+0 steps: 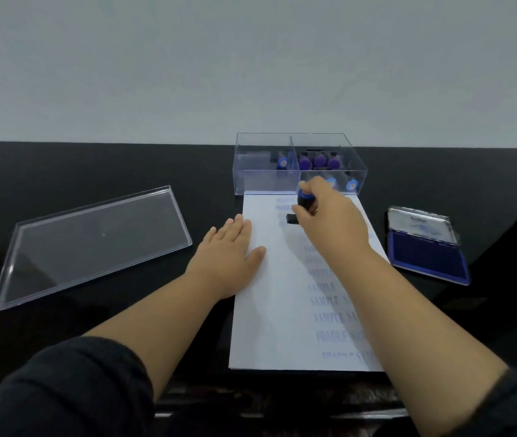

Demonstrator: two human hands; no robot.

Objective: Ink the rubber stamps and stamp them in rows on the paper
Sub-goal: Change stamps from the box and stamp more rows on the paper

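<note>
Stamping near the paper's far edge
Right hand (329, 216) grips the stamp (304, 203), hiding its handle; left hand (228, 253), spread flat, presses the paper (282, 310); prints blurred.

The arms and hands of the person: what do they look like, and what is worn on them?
Both forearms are bare. Dark, almost black sleeves are pushed up near the elbows on both sides. The left hand shows no ring or watch. The right hand appears to wear a thin ring on one finger; blur prevents certainty. No gloves.
</note>
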